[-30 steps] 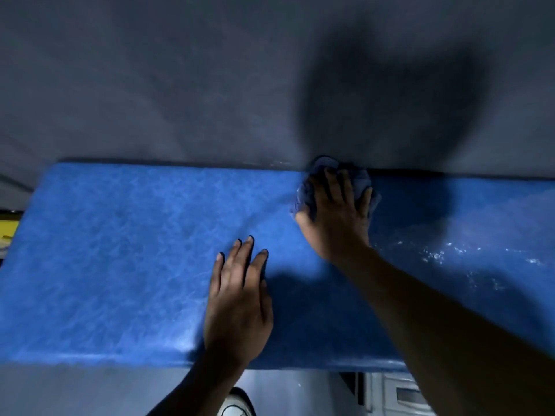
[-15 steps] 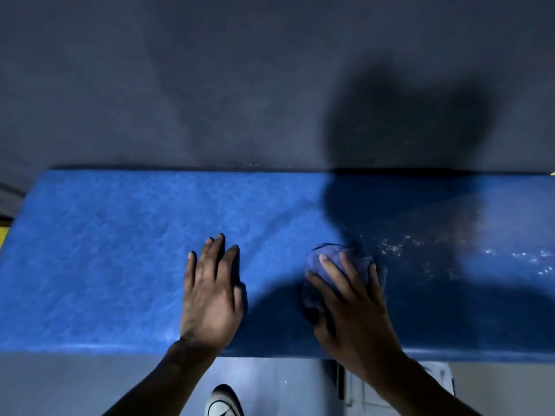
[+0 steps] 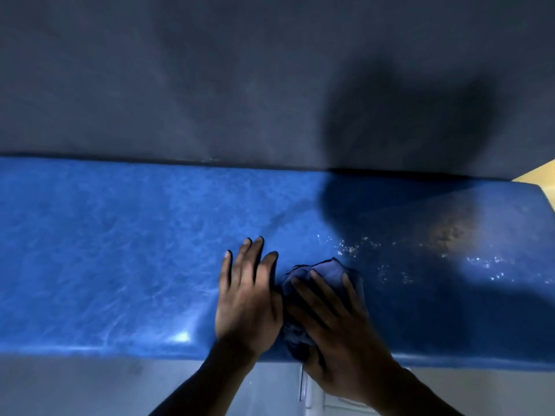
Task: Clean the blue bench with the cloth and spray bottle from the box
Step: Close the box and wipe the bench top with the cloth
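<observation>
The blue bench (image 3: 120,250) runs across the view against a grey wall. A bunched blue cloth (image 3: 327,270) lies on the seat near the front edge, right of centre. My right hand (image 3: 336,334) presses down on the cloth with fingers spread over it. Just left of it, my left hand (image 3: 247,298) rests flat on the seat, fingers straight, touching the cloth's edge. Neither the spray bottle nor the box is in view.
Droplets of liquid (image 3: 348,250) glisten on the seat to the right of the cloth, near a brownish patch (image 3: 447,232). The grey wall (image 3: 210,85) rises behind the bench. A white object (image 3: 315,397) sits on the floor below the front edge.
My right hand has dragged the cloth from the back edge toward the front of the seat. My left hand has stayed flat on the seat and now lies right beside the cloth.
</observation>
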